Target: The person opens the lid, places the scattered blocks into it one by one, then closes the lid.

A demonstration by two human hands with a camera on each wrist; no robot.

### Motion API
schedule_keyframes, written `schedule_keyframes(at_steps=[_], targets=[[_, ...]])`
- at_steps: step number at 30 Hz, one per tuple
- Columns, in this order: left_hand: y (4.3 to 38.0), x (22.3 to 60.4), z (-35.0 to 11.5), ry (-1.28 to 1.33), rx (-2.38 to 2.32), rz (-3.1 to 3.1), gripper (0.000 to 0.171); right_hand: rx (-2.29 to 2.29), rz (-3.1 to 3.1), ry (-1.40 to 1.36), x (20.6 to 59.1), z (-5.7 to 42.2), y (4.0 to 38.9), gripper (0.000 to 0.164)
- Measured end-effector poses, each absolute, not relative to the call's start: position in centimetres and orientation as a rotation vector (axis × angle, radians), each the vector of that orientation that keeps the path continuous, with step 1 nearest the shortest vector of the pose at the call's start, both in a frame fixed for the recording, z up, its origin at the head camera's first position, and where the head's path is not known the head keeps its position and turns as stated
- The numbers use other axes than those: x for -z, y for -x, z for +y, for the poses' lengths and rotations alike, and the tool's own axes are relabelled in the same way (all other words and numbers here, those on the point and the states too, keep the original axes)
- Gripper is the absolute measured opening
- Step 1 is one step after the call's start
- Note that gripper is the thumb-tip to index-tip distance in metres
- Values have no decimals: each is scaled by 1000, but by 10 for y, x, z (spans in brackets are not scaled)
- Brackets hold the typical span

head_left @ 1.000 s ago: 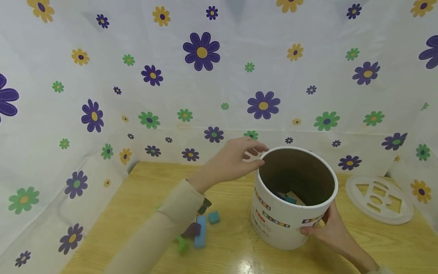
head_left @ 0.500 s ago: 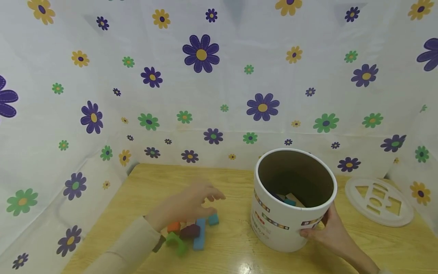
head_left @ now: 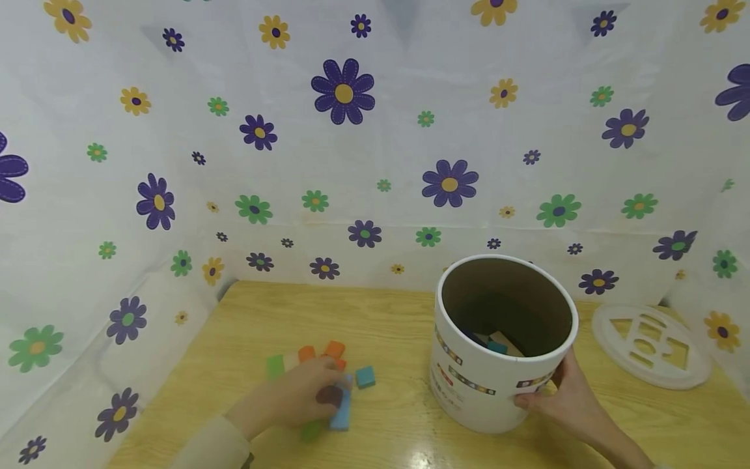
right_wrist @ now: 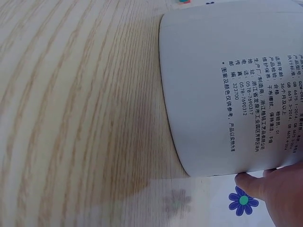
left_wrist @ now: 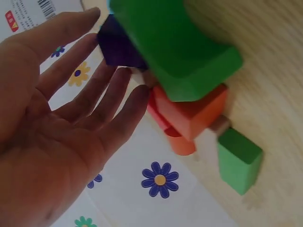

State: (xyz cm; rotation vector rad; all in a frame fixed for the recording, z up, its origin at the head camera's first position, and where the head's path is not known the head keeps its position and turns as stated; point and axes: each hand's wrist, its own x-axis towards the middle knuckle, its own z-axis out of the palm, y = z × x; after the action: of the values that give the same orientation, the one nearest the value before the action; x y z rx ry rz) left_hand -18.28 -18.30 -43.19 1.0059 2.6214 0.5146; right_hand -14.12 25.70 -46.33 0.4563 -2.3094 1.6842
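My left hand [head_left: 293, 398] is low over a cluster of coloured wooden blocks, fingers loosely bent. In the left wrist view, its fingertips are right at a purple block [left_wrist: 118, 45], with a green arch block [left_wrist: 177, 56] beside it. A long blue block [head_left: 342, 413] lies just right of the fingers, partly covered by them. With thumb and fingers, my right hand [head_left: 565, 398] grips the lower right side of a white cylindrical bucket [head_left: 469, 400]. The bucket tilts toward me, a teal block [head_left: 497, 347] and other blocks inside it. Printed text covers its side in the right wrist view.
A blue cube [head_left: 366, 376] sits between the cluster and the bucket. Orange blocks [head_left: 335, 349] and a light green block [head_left: 275, 366] lie beyond the left hand. At right lies a white lid [head_left: 606, 329] with shaped cutouts. A flowered cloth [head_left: 375, 150] stands behind the table.
My left hand has moved from the bucket's rim left and down to the block cluster. The right hand keeps its grip on the bucket, which stays in place.
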Motion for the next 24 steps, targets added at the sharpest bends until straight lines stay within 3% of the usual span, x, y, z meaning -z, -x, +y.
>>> schedule_keyframes(at_steps=[6, 24], targets=[[184, 441, -187, -993, -555, 2647, 24, -1673, -2315, -446, 465, 258, 142, 116], [181, 437, -184, -1004, -572, 2650, 21, -1635, -2365, -419, 463, 257, 141, 117]])
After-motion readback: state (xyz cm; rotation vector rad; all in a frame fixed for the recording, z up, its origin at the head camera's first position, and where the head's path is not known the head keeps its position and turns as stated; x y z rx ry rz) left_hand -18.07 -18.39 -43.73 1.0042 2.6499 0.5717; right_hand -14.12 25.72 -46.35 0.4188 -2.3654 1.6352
